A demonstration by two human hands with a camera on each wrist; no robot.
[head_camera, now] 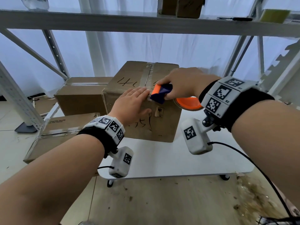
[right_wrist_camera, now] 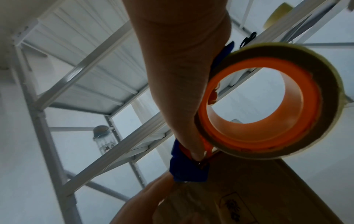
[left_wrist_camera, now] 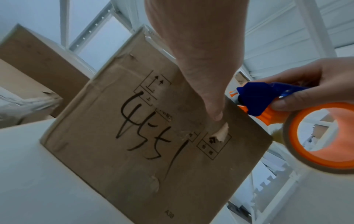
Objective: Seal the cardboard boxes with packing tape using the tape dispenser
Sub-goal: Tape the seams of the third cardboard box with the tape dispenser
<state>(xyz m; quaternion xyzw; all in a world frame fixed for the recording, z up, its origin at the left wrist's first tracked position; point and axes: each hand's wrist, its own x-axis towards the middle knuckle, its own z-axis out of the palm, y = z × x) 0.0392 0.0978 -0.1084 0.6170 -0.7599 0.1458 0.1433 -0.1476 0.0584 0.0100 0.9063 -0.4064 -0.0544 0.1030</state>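
The box (head_camera: 142, 101) is standing on the white surface (head_camera: 178, 159), its top seam already carrying tape. The right hand (head_camera: 181, 83) is gripping the tape dispenser (head_camera: 160, 95) at the near top edge. The left hand (head_camera: 133, 103) is lying flat beside it with straight fingers, pressing the tape end. I think it is best to be keeping this pressure while tilting the dispenser, so the blade cuts cleanly.

Cardboard box (head_camera: 142, 101): brown, black handwritten marks, black printed symbols.
Tape dispenser (head_camera: 160, 95): dark blue body, orange parts.
Tape roll (right_wrist_camera: 272, 103): orange core, tan-yellowish tape.
Table (head_camera: 162, 159): white.
Wristbands (head_camera: 227, 101): black, with white blocks bearing black-and-white square codes.
Shelving (head_camera: 113, 21): pale grey.
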